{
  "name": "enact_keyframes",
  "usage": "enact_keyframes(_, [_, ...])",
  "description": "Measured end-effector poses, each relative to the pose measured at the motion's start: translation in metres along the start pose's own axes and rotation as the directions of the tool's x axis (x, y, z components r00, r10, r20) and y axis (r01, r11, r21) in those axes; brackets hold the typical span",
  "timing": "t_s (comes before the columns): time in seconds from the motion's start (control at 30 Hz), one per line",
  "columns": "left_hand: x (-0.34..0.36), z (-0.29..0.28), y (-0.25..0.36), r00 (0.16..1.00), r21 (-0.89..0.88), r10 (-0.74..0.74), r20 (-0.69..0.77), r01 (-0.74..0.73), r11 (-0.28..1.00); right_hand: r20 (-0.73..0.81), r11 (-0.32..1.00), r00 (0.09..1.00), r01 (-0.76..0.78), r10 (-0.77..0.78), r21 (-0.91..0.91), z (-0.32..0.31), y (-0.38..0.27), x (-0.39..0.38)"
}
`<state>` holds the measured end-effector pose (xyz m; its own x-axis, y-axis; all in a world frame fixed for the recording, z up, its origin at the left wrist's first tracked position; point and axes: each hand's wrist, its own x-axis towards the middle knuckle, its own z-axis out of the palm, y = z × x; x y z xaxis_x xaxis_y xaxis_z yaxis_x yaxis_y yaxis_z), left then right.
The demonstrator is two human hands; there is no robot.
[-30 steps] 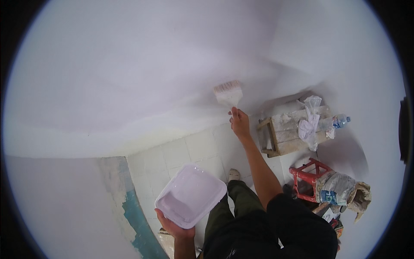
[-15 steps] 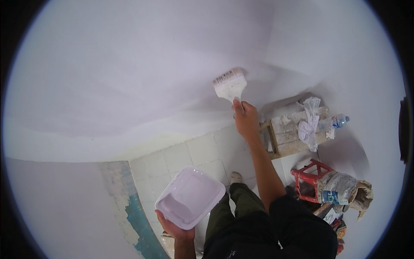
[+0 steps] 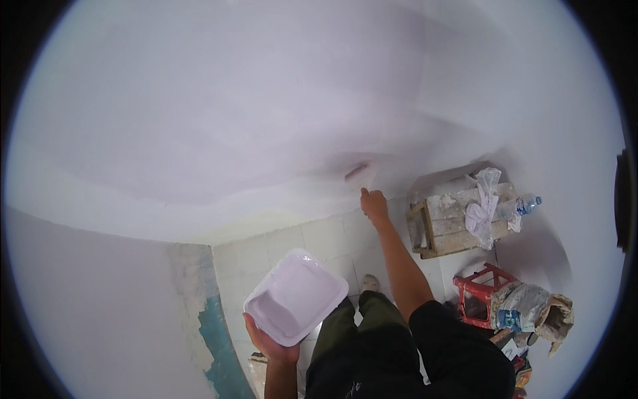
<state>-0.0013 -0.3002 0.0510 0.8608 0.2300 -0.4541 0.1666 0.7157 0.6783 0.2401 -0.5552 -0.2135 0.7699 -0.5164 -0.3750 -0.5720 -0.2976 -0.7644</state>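
Observation:
My right hand (image 3: 374,205) grips the handle of a wide paintbrush (image 3: 361,175), its bristles against or very close to the pale lilac wall (image 3: 286,100), low down near the floor. The brush is somewhat blurred. Low in the view, my left hand (image 3: 269,339) supports a square white tray (image 3: 325,282) from its left underside, with pale lilac paint inside.
A tiled floor (image 3: 286,239) lies below. At right stands a splattered wooden stand (image 3: 445,237) with plastic bags (image 3: 482,216) and a bottle (image 3: 525,205), a red stool (image 3: 468,296) and paper sacks (image 3: 535,309). Teal paint shows on the left wall (image 3: 219,346).
The brush in my right hand has moved down the wall compared with half a second ago and turned somewhat. My left hand still holds the tray, and the surroundings have shifted slightly in view.

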Motion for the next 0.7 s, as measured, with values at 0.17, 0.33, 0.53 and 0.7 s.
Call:
enact_keyframes(0.17, [-0.003, 0.004, 0.006, 0.998, -0.001, 0.062, 0.001, -0.062, 0.998, -0.139, 0.976, 0.967, 0.202, -0.211, -0.075, 0.012, -0.038, -0.01])
enact_keyframes(0.33, [-0.005, -0.008, 0.004, 0.996, 0.02, 0.076, -0.038, -0.075, 0.997, 0.01, 0.941, 0.952, 0.3, -0.305, 0.157, -0.044, -0.118, -0.082])
enact_keyframes(0.53, [0.0, -0.006, 0.011, 0.992, 0.039, 0.084, -0.091, -0.081, 0.996, -0.018, 0.833, 0.917, 0.371, -0.399, 0.411, -0.041, -0.163, -0.121])
enact_keyframes(0.7, [-0.002, -0.002, 0.018, 0.993, 0.052, 0.08, -0.088, -0.075, 0.996, 0.029, 0.874, 0.887, 0.449, -0.461, 0.184, 0.029, -0.062, -0.059])
